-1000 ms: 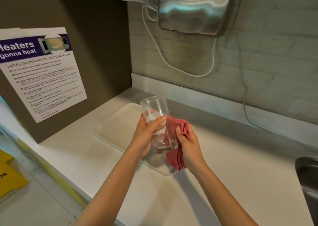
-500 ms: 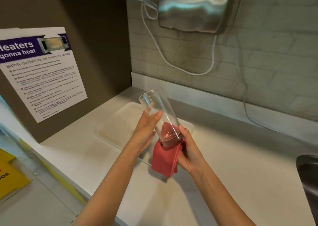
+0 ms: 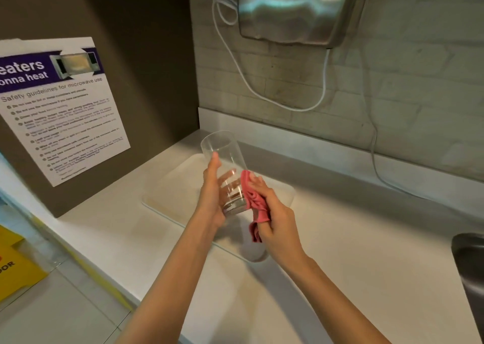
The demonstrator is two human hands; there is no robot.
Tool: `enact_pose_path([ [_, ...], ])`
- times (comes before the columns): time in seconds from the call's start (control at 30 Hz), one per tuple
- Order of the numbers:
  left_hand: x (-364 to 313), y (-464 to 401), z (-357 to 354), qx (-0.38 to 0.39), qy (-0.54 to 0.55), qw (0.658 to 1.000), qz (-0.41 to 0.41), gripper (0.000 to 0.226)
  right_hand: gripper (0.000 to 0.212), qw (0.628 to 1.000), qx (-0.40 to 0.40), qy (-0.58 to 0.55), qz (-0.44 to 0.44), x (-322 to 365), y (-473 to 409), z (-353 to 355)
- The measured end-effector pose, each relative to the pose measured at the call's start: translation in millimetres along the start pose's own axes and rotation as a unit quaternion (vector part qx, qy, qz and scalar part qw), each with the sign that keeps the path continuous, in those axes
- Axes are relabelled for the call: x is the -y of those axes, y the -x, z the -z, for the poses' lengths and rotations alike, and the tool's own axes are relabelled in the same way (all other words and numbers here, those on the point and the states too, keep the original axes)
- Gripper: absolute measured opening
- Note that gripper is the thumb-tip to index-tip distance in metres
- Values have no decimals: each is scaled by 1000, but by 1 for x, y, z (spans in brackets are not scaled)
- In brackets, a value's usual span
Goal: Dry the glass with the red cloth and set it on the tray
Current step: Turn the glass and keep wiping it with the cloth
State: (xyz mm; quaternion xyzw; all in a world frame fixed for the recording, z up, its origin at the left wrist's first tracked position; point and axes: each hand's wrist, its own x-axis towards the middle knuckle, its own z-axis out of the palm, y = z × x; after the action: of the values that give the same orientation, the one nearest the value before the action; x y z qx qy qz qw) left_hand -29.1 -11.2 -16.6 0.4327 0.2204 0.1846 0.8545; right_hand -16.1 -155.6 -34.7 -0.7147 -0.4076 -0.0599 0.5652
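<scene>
A clear drinking glass [image 3: 222, 155] is held above the counter, mouth up and tilted toward the far left. My left hand [image 3: 210, 194] grips its lower half from the left side. My right hand [image 3: 275, 213] holds the bunched red cloth [image 3: 255, 199] and presses it against the glass's right side near the base. A pale rectangular tray [image 3: 172, 186] lies on the white counter directly under the glass, with nothing standing on it.
A steel hand dryer [image 3: 296, 11] hangs on the tiled wall with a white cable looping below. A microwave safety poster [image 3: 57, 108] is fixed to the brown panel on the left. A sink edge [image 3: 468, 265] shows at the right. A yellow floor sign [image 3: 15, 267] stands lower left.
The cloth moved from under the glass's base up to its right side, bunched in my right hand. The glass stayed tilted in my left hand.
</scene>
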Motion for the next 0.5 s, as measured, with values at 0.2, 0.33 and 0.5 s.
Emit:
enact_pose_path([
  [0.2, 13, -7, 14, 36, 113, 991, 65, 71, 56, 995, 60, 72, 41, 13, -16, 1],
  [0.33, 17, -8, 17, 41, 75, 994, 69, 72, 53, 996, 40, 78, -2, 16, -22, 0],
  [0.5, 16, -7, 20, 67, 38, 993, 85, 81, 38, 959, 146, 185, 159, 15, -22, -2],
])
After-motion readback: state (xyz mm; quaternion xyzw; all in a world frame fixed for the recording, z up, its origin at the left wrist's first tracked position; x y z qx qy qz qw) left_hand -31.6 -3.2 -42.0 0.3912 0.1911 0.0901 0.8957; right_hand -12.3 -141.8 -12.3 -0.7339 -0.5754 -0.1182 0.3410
